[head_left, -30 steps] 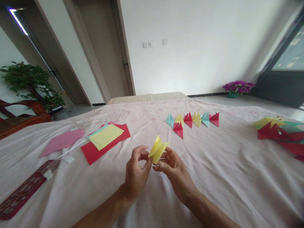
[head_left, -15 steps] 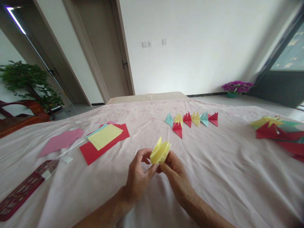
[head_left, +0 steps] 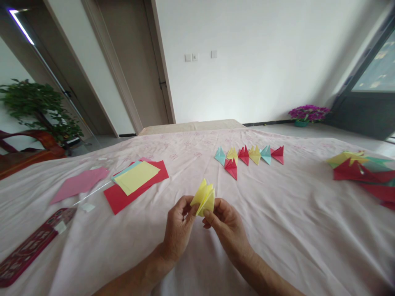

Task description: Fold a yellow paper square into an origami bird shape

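Note:
A folded yellow paper piece, with pointed tips upward and layered flaps, is held above the cloth between both hands. My left hand pinches its left side, thumb on the near face. My right hand grips the lower right, thumb pressed on the front; some fingers are hidden behind the paper. Beyond the hands, several folded paper pieces in blue, yellow and red stand in a row, among them a red one. Another red folded piece lies just in front of that row.
Left of the hands lie yellow paper sheets on red paper, with pink sheets farther left. A phone in a dark red case is at the near left. Folded red and coloured papers lie at the far right. Pinkish cloth covers the table.
The yellow paper has shifted slightly left and turned. Its flaps, spread apart before, are now pressed closer together. My left thumb has moved up from the bottom edge onto the near face.

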Motion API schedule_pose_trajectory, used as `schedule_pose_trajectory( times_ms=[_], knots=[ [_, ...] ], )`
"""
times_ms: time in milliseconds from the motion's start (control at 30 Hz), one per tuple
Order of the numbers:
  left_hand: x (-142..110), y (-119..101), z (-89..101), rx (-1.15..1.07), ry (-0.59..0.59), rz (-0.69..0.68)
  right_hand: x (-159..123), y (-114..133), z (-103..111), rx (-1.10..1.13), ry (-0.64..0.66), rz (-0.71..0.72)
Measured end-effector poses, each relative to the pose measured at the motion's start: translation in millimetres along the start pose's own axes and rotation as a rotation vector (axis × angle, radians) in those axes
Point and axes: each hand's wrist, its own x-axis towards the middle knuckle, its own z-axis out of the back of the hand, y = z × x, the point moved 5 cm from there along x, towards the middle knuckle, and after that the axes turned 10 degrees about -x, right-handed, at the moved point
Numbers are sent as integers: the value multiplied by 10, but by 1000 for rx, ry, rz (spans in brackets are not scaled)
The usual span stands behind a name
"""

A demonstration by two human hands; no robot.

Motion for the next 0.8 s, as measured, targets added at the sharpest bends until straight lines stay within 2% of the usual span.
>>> schedule_pose_trajectory(
  times_ms=[200, 300, 400, 500, 633, 800],
  knots=[
    [-11, 29, 1, -34, 7, 18, -25, 36, 51, -246, -73, 107],
    [-43, 25, -4, -81, 19, 16, -57, 161, 82, -454, -161, 258],
    [-94, 10, -32, -119, 81, -27, -103, 304, 99, -557, -220, 436],
    [-133, 11, -31, -50, 83, -120, -136, 386, 111, -560, -221, 568],
    [-157, 36, 17, 75, -23, -198, -165, 423, 91, -612, -186, 665],
    [-214, 66, -28, 59, 19, -131, -179, 412, 67, -697, -154, 697]
  ],
)
